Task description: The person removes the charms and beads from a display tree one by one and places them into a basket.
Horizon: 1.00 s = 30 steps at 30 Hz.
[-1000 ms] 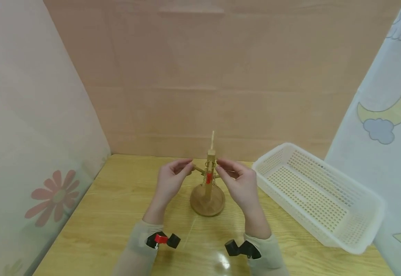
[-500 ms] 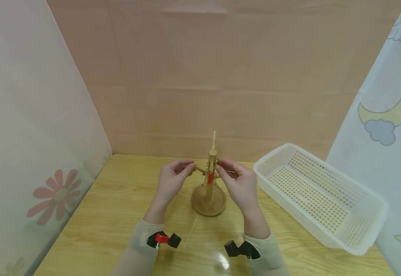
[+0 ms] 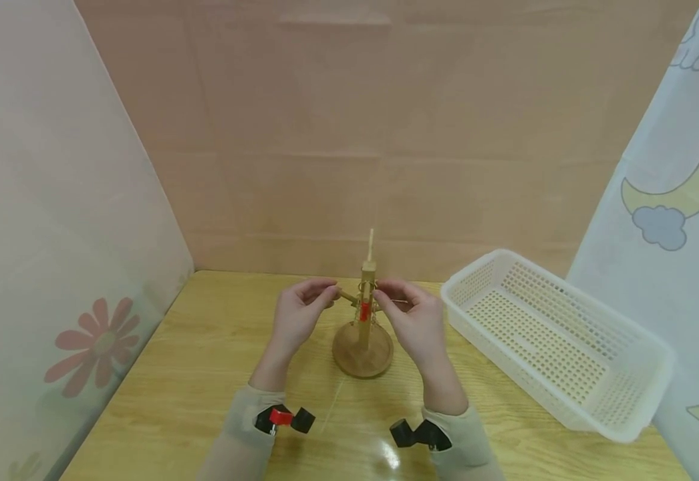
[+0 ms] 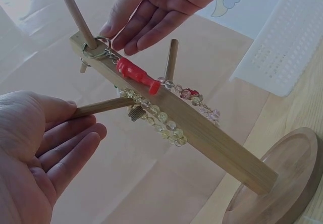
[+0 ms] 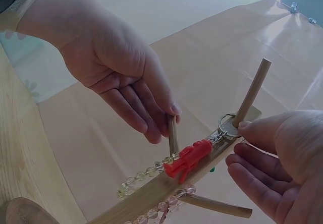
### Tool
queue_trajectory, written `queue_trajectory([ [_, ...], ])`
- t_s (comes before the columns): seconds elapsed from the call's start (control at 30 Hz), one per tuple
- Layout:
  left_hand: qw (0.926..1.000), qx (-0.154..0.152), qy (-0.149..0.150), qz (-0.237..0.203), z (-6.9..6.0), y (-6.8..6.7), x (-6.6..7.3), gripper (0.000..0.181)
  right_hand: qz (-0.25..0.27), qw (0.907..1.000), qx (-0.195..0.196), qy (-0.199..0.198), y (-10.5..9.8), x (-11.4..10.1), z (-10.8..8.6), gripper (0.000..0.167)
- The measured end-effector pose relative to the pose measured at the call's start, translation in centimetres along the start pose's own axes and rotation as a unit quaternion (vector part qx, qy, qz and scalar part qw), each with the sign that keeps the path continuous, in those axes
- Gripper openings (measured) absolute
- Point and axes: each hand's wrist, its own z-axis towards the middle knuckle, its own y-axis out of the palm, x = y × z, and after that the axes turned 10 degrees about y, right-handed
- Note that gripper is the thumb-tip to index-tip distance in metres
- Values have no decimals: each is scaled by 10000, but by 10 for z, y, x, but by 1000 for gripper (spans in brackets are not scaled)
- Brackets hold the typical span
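A wooden jewelry stand point(image 3: 363, 357) stands upright on its round base, with pegs branching from the post. My left hand point(image 3: 301, 310) pinches the end of one side peg point(image 4: 101, 107) between thumb and forefinger. At the top, my right hand point(image 3: 412, 317) holds the metal ring point(image 4: 102, 48) of a keychain by its edge. That ring goes around an upper peg point(image 5: 253, 90), and its red figure point(image 5: 189, 158) lies against the post. A yellowish bead bracelet point(image 4: 162, 119) hangs from the peg in my left hand. On another peg hangs a pink bead bracelet point(image 4: 202, 104).
A white perforated basket point(image 3: 524, 387) sits to the right on the wooden table point(image 3: 205, 374). Cloth walls point(image 3: 337, 133) enclose the back and both sides. Each wrist carries a small black mount point(image 3: 424, 434).
Both hands stay at nearly the same places on the stand. My right hand has shifted very slightly left toward the post. The head view wobbles a little.
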Motion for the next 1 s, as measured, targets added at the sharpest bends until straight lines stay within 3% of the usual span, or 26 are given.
queue_trajectory([
  [0.4, 9999, 79, -70, -73, -8, 2, -3, 18, -121, 9992, 57, 390, 4, 5, -6, 11],
  [1.0, 9999, 86, -80, -57, 1, 1, 0, 22, -349, 9991, 176, 178, 4, 4, 2, 11],
])
